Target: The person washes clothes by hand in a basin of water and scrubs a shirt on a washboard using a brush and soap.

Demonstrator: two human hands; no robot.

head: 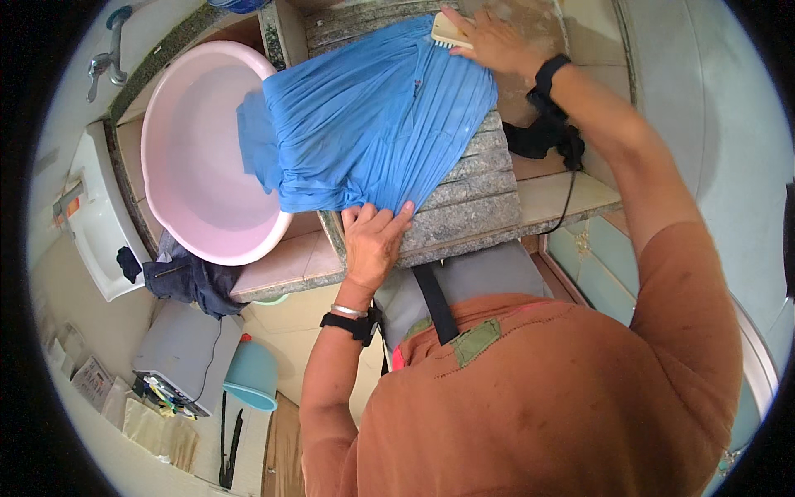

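Observation:
A wet blue cloth garment (366, 124) is spread in folds over a ridged stone washboard (466, 205). Its left end hangs into a pink plastic basin (155, 149) holding cloudy water (211, 149). My right hand (497, 43) grips a cream scrubbing brush (450, 31), bristles down, at the garment's far right corner. At the near edge, my left hand (376, 239) has its fingers curled on the bunched fabric and holds it against the stone.
Left of the basin are a wall tap (112, 65) and a white washbasin (102, 217) with a dark cloth in it. Dark blue clothing (192, 279) hangs over the counter edge below the basin. Black cloth (537, 140) lies right of the washboard. A light-blue bucket (251, 373) stands lower left.

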